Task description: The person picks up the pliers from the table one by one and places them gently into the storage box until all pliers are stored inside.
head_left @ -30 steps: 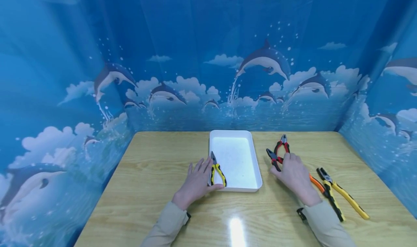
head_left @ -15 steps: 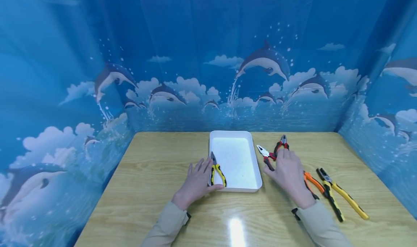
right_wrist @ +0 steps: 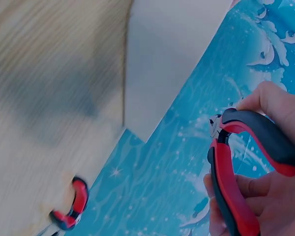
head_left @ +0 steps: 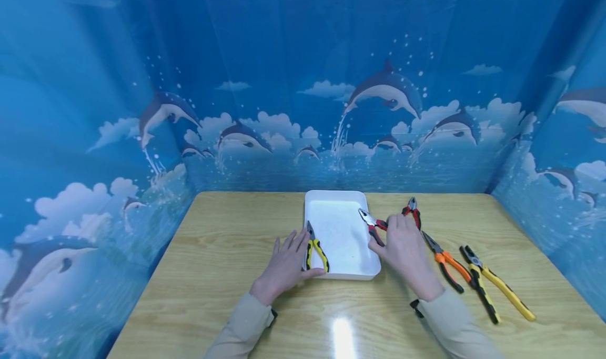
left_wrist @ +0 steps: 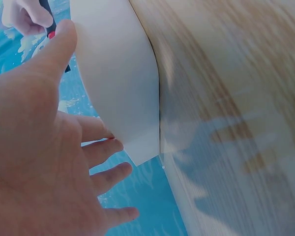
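My right hand point(head_left: 406, 251) holds combination pliers point(head_left: 367, 219) with red-and-black handles over the right side of a white tray point(head_left: 347, 251). In the right wrist view, thumb and fingers grip those spread handles point(right_wrist: 229, 184), with the silver head pointing away from the palm. My left hand point(head_left: 284, 267) rests at the tray's left edge. Its fingers are spread and mostly straight in the left wrist view, against the tray's outer wall point(left_wrist: 118, 73). Inside the tray, along its left side, lie yellow-and-black long-nose pliers point(head_left: 322, 253), close to the left thumb.
Right of the tray, small red-and-black pliers point(head_left: 417, 217) lie toward the back of the wooden table point(head_left: 236, 217). Nearer are orange-handled long-nose pliers point(head_left: 456, 266), then larger yellow-handled pliers point(head_left: 508, 293). A dolphin-print curtain point(head_left: 284, 85) surrounds the table.
My right hand has lifted the red-and-black combination pliers off the table and carried them left over the tray, uncovering the orange-handled pliers. The left hand stays put.
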`<state>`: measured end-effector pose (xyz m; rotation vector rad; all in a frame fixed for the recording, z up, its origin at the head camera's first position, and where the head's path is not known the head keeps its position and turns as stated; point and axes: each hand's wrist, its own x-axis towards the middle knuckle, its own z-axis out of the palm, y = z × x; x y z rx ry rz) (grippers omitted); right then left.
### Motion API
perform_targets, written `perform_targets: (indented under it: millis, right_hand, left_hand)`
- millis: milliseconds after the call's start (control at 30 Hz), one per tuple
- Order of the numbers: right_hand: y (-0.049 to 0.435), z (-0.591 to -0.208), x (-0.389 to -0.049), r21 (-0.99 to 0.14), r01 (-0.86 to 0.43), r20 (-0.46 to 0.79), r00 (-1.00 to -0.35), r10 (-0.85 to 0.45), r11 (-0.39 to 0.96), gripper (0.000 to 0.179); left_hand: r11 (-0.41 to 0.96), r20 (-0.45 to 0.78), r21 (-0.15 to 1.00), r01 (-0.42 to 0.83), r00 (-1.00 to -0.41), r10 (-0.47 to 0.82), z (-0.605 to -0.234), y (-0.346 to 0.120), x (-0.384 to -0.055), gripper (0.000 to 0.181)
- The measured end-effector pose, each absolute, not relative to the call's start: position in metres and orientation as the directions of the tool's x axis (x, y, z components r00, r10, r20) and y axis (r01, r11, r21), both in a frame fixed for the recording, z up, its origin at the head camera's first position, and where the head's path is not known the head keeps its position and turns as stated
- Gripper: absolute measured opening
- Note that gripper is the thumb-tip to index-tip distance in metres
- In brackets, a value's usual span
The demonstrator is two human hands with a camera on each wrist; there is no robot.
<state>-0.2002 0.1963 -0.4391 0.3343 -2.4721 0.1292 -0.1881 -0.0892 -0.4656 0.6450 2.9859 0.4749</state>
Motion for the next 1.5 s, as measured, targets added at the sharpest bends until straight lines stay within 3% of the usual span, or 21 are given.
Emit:
perform_targets:
  millis: [367,700,1200,1500]
  right_hand:
    - [0.158,-0.443,-0.208,0.052,-0.298,0.494,-0.822,-0.284,0.953,0.052]
    - [0.135,-0.448,-0.214,0.063,-0.303,0.269,-0.913,-0.308,0.951,0.05]
    - [0.118,-0.455,-0.216,-0.021,-0.197,0.142,-0.971,-0.192,0.98,0.054]
    - [0.119,-0.458,-0.218,-0.063,-0.159,-0.008,-0.987,-0.16,0.985,0.057]
  left_hand:
    - [0.888,-0.021,0.289,0.357,-0.925,0.379,-0.468,-0.086,-0.19,0.101]
    - [0.885,-0.012,0.27,0.378,-0.918,0.396,-0.469,-0.087,-0.192,0.101]
    - [0.88,0.011,0.266,0.392,-0.915,0.404,-0.467,-0.088,-0.191,0.101]
    - [0.882,-0.001,0.265,0.39,-0.914,0.405,-0.466,-0.088,-0.19,0.102]
